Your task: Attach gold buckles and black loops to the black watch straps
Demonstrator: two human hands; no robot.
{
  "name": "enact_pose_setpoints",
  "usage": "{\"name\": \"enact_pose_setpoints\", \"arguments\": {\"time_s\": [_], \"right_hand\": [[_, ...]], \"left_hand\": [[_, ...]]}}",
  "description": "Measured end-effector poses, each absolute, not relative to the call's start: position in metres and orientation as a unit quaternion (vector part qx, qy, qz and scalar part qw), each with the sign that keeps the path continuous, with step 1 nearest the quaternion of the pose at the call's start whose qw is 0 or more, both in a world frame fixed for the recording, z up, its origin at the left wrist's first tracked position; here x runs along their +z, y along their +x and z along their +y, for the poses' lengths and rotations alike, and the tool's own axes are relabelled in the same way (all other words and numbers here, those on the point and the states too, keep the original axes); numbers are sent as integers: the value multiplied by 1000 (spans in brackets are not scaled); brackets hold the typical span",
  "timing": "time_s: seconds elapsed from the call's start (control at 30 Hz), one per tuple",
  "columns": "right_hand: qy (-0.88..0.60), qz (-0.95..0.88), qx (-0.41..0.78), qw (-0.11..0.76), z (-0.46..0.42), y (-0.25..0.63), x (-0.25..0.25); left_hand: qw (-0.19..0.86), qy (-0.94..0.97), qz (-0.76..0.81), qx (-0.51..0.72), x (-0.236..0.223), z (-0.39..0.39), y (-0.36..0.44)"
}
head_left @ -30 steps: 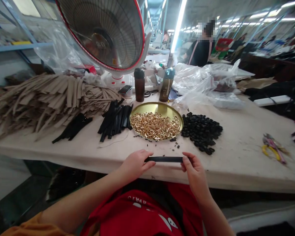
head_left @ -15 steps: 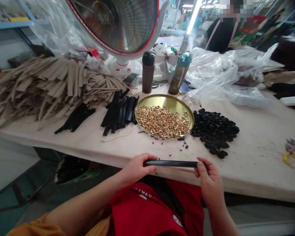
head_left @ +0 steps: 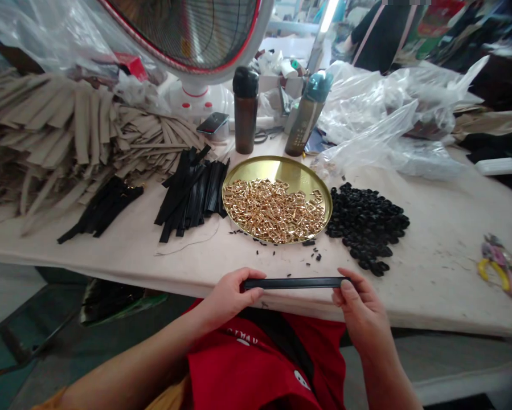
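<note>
A narrow black strap stretches level between my two hands, just above the table's front edge. My left hand is closed on its left end, thumb below and fingers above. At the other end, my right hand pinches the strap between thumb and fingers. Beyond the strap lies a round gold tray with many small gold-coloured metal buckles in it. Left of the tray is a bundle of black straps. To its right is a heap of small black looped pieces.
Grey-brown strips are piled at the left, near more black strips. A fan, a dark bottle, a tilted bottle and plastic bags stand behind. Yellow-handled pliers lie at the right. A person is in the background.
The view has shifted slightly down and closer to the table. My right hand has moved its grip a little on the strap's right end; both hands still hold it.
</note>
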State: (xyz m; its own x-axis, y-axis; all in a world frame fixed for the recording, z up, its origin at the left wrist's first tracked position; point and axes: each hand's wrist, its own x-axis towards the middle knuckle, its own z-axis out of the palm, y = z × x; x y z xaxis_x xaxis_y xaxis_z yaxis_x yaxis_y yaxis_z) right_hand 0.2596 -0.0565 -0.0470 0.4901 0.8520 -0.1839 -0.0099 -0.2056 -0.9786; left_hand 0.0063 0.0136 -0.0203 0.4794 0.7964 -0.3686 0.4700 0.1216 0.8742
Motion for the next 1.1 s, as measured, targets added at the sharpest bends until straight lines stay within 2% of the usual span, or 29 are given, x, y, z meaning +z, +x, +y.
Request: {"name": "enact_pose_setpoints", "arguments": {"time_s": [0.1, 0.23, 0.33, 0.4, 0.5, 0.57, 0.73, 0.9, 1.1], "right_hand": [[-653, -308, 426, 546, -50, 260, -45], [-686, -363, 419, 472, -35, 239, -35], [-680, -412, 432, 426, -21, 222, -28], [-670, -433, 424, 428, -11, 221, -26], [-705, -445, 339, 436, 6, 238, -25], [-734, -468, 272, 410, 17, 253, -25], [-725, -598, 164, 299, 50, 263, -25], [-695, -685, 109, 191, 73, 252, -19], [-784, -590, 11, 194, 54, 306, -22]], "left_hand": [[542, 696, 459, 108, -13, 20, 3], [537, 764, 357, -3, 6, 28, 14], [601, 722, 343, -9, 10, 35, 33], [667, 653, 360, 12, 7, 40, 45], [740, 550, 384, 51, 0, 49, 53], [769, 498, 393, 82, -3, 54, 53], [809, 390, 420, 130, -4, 62, 52], [820, 358, 418, 156, -4, 69, 51], [816, 352, 428, 166, -8, 73, 41]]}}
